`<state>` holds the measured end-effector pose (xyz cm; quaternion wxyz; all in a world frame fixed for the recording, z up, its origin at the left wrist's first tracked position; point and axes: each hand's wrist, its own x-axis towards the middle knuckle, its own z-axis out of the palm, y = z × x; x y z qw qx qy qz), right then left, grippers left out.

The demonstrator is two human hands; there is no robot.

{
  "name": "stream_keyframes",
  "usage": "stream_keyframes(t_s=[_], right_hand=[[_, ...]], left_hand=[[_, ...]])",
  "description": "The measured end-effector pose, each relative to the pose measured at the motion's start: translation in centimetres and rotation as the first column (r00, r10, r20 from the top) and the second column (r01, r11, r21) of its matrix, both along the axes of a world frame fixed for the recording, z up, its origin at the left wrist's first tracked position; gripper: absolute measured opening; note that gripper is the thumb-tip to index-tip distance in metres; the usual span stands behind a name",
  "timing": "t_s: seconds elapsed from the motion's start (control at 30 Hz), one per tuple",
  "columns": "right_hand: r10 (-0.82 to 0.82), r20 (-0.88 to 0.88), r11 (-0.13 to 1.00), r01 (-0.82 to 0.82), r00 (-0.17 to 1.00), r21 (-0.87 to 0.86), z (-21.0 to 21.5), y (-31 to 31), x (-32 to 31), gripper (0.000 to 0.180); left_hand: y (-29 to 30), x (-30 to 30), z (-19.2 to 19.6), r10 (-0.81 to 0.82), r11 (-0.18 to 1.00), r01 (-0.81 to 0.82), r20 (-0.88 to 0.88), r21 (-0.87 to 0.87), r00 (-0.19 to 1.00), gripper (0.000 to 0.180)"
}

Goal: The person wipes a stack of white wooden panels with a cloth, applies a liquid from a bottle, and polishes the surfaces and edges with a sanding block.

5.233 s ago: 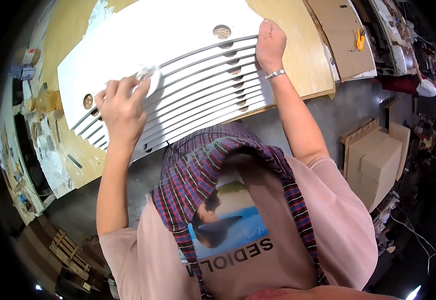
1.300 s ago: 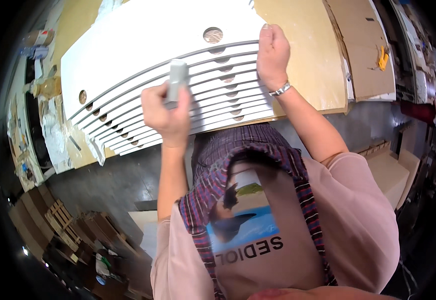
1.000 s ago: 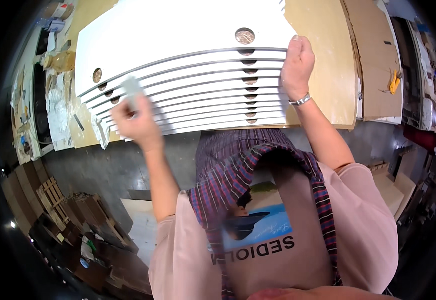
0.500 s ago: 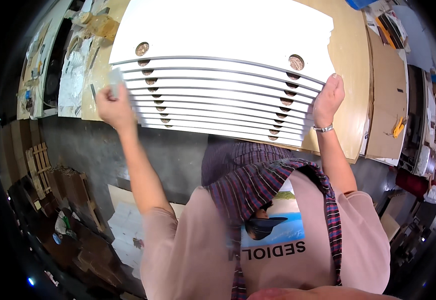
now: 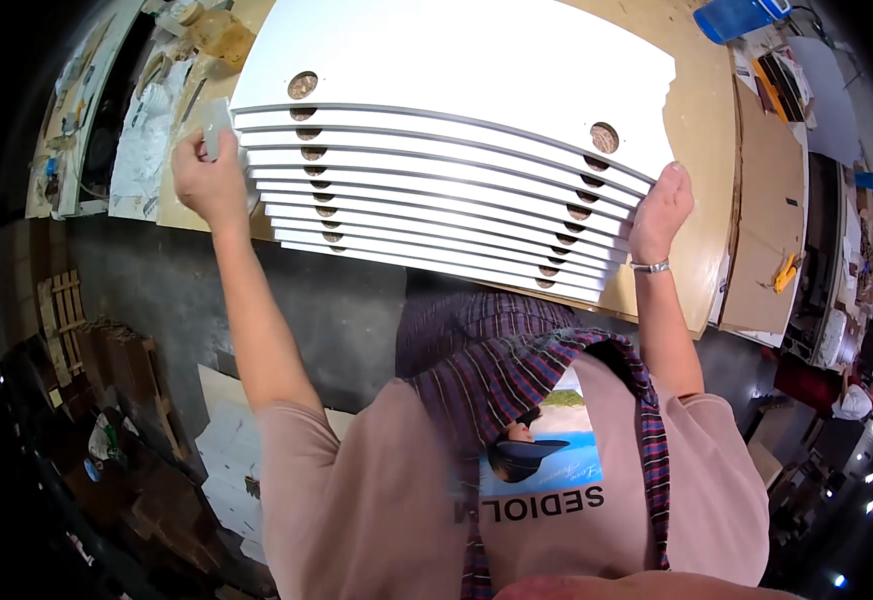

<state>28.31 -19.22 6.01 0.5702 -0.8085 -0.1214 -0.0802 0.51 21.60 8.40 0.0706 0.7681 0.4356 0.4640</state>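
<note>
A stack of several white panels point(image 5: 447, 70) with dark grey front edges lies fanned out in front of me, each panel stepped back from the one below. Round holes show near both ends, their insides like brown chipboard. At the stack's left end, my left hand point(image 5: 211, 182) is closed on a small flat light-grey piece point(image 5: 218, 124), held upright beside the top panel's corner; its kind is unclear. My right hand point(image 5: 662, 212), with a metal band at the wrist, grips the right end of the top panel, fingers partly hidden.
The stack rests on a pale wooden table point(image 5: 702, 190). Left of it are a white crumpled sheet point(image 5: 147, 150) and a yellowish lump point(image 5: 219, 38). A blue container point(image 5: 740, 18) stands at the far right; a brown board point(image 5: 769, 200) carries a yellow tool point(image 5: 786, 273).
My left hand has moved a little left and up with the grey piece. The whole view has turned slightly; my right hand keeps its place at the panel's right end.
</note>
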Motion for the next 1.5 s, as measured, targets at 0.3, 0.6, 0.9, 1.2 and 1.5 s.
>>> stream_keyframes(t_s=[0.3,0.6,0.9,1.2,1.5], right_hand=[[-0.011,-0.048,0.999,0.013,0.999,0.032,0.2,-0.4,0.5,0.029],[0.2,-0.532,0.857,0.116,0.823,0.502,1.0,-3.6,1.5,0.045],[0.164,-0.615,0.897,0.143,0.771,0.418,-0.4,-11.4,2.5,0.041],[0.286,-0.35,0.931,-0.173,0.892,0.321,0.0,-5.8,0.1,0.045],[0.254,-0.109,0.95,-0.226,0.961,0.217,0.0,-1.8,-1.7,0.039]], left_hand=[[-20.2,12.5,0.4,-0.522,0.852,0.519,0.052,0.068,0.851,0.021],[-33.8,20.8,0.7,-0.861,0.504,0.861,-0.033,0.068,0.507,0.027],[-33.3,15.2,-0.4,-0.931,0.332,0.943,-0.162,0.004,0.328,0.032],[-30.4,8.5,-3.2,-0.799,0.595,0.801,-0.161,-0.074,0.579,0.034],[-28.4,4.7,-4.0,-0.628,0.778,0.623,-0.104,-0.079,0.771,0.031]])
